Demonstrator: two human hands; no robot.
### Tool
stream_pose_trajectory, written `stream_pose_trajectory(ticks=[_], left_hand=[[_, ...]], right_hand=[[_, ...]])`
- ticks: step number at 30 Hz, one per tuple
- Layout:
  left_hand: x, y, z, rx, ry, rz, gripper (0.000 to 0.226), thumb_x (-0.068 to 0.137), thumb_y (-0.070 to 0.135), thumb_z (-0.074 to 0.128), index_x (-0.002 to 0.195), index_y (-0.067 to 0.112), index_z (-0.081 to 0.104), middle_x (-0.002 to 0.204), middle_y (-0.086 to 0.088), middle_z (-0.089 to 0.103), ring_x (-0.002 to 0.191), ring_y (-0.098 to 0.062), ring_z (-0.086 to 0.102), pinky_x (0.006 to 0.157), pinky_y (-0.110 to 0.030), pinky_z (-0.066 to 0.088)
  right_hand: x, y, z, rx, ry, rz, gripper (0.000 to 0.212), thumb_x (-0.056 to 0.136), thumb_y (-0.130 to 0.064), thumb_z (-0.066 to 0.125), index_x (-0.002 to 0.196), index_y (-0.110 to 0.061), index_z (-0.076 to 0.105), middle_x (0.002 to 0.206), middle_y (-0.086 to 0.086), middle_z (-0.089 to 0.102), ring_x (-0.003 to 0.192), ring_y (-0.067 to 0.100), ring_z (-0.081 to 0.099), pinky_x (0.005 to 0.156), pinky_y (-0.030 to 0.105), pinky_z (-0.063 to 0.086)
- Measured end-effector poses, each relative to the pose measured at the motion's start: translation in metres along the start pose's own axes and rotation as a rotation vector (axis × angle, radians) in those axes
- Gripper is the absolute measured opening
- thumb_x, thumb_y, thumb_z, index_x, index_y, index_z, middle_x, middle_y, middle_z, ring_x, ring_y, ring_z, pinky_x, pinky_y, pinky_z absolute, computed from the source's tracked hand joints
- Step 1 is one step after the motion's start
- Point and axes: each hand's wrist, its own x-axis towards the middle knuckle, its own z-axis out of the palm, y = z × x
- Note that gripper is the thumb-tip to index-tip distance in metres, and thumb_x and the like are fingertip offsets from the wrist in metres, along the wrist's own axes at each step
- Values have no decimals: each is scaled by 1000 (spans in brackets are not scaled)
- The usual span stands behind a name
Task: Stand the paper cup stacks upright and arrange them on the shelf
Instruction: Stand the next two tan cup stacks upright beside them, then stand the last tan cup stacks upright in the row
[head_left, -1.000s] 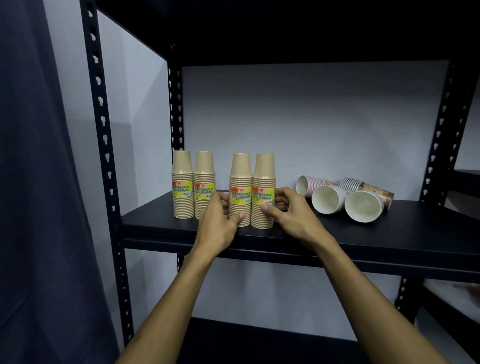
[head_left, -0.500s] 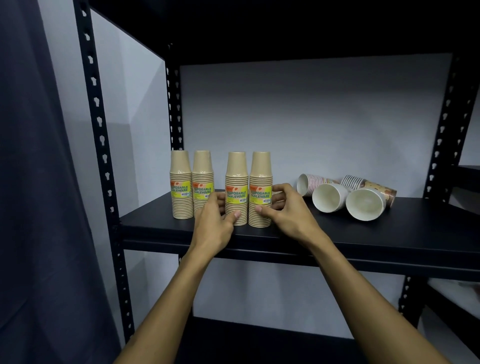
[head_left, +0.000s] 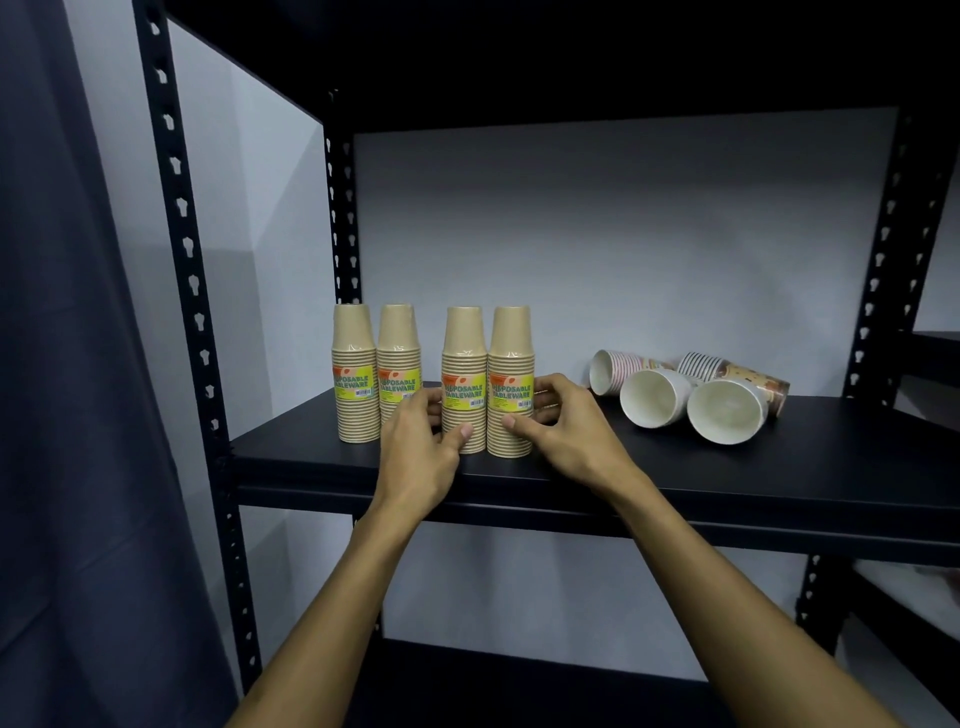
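Note:
Several tan paper cup stacks with yellow labels stand upright in a row on the black shelf (head_left: 675, 467). My left hand (head_left: 423, 441) grips the third stack (head_left: 464, 364) from its left side, thumb on its front. My right hand (head_left: 561, 428) grips the fourth stack (head_left: 511, 358) from the right, fingers wrapped behind it. These two stacks touch each other. The first stack (head_left: 354, 358) and second stack (head_left: 398, 353) stand together further left, a small gap away. To the right, several patterned cup stacks (head_left: 691, 395) lie on their sides, open mouths facing me.
Black perforated uprights (head_left: 192, 291) frame the shelf, with another shelf board above and one below. A dark curtain (head_left: 62, 364) hangs at the left. A grey wall sits behind the shelf. A second rack shows at the far right edge.
Both hands stay on the third and fourth stacks, which have barely shifted. My view has tilted slightly.

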Motion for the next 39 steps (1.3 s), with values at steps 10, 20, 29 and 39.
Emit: stream_pose_trajectory(ticks=[10, 20, 29, 39], left_hand=[[-16, 12, -13, 21, 127, 113, 72, 81, 43, 76, 141, 16, 45, 123, 3, 51, 113, -11, 54, 100, -32, 49], [-17, 64, -16, 93, 164, 371, 53, 86, 35, 71, 132, 14, 54, 123, 0, 53, 113, -11, 52, 94, -22, 45], [-28, 109, 35, 277, 179, 418, 44, 88, 33, 69, 125, 14, 58, 117, 2, 62, 105, -10, 58, 92, -23, 47], [4, 138, 138, 931, -210, 134, 44, 94, 25, 56, 130, 1, 44, 128, -17, 49, 117, -33, 51, 92, -38, 43]], right_hand=[[-4, 3, -22, 59, 208, 91, 44, 83, -36, 76, 116, -11, 62, 95, 1, 67, 89, 15, 66, 83, 27, 54], [16, 9, -46, -277, 131, -15, 28, 84, -24, 71, 110, -15, 65, 102, 5, 66, 89, 19, 62, 84, 31, 51], [78, 33, -75, -681, -282, -199, 40, 85, -29, 67, 120, -13, 62, 125, 11, 61, 117, 29, 57, 99, 43, 47], [139, 33, -106, -794, -613, -158, 40, 84, -39, 72, 108, -7, 69, 110, 11, 70, 99, 28, 65, 89, 38, 54]])
